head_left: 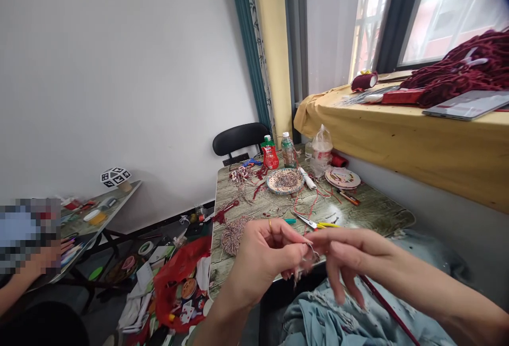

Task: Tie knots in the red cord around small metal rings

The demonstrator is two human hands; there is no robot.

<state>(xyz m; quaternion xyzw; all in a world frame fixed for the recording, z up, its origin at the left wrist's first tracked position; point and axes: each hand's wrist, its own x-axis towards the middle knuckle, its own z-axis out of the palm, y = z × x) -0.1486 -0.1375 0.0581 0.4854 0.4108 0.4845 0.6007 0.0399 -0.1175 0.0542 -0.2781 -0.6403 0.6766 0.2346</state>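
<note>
Thumb and index finger of my left hand [270, 250] are pinched together on a thin, light-coloured thread [314, 250]. A ring sits on one of its fingers. My right hand [353, 261] is beside it, the index finger stretched to the left fingertips and the other fingers apart and hanging down, slightly blurred. Below the pinch hang strands too small to make out. Just beyond the hands, scissors [312, 222] with yellow handles lie on the wood-patterned table [254, 205]. A ball of mottled yarn [234, 236] rests behind my left hand, partly covered by it.
A plate of small pieces [285, 180], a red pouch [270, 154], a bottle [288, 150] and a round disc [342, 177] stand farther back. Dark red yarn [469, 68] heaps on the sill. A red bag [167, 287] lies on the floor; another person's arm [29, 266] is at left.
</note>
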